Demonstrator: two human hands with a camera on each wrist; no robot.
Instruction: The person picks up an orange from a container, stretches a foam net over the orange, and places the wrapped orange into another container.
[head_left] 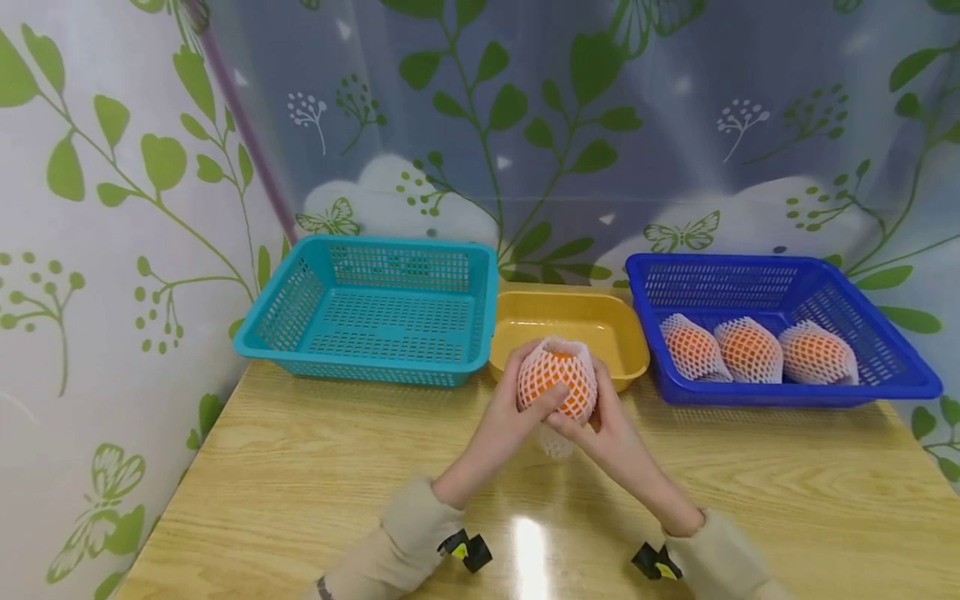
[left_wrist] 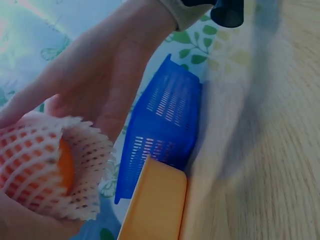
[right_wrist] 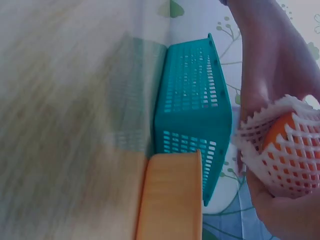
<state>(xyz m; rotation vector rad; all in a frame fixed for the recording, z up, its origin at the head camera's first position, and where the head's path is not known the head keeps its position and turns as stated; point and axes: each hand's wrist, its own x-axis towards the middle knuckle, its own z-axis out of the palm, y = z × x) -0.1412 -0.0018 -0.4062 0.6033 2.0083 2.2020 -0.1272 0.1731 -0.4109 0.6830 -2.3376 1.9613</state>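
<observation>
Both hands hold one orange (head_left: 570, 390) in a white foam net (head_left: 534, 379), raised above the table in front of the yellow basin. My left hand (head_left: 513, 407) grips its left side, thumb across the front. On the other side my right hand (head_left: 609, 414) grips it, thumb near the lower front. The net still surrounds the fruit; bare orange peel (left_wrist: 66, 165) shows at the net's open end in the left wrist view. In the right wrist view the same netted orange (right_wrist: 300, 155) sits between the two hands. Some fingers are hidden behind it.
A turquoise basket (head_left: 360, 372) stands at the left back. Beside it is a yellow basin (head_left: 570, 302), partly behind the hands. At right, a blue basket (head_left: 795, 395) holds three netted oranges (head_left: 750, 350). All stand on a wooden table (head_left: 330, 467) against a patterned curtain (head_left: 540, 158).
</observation>
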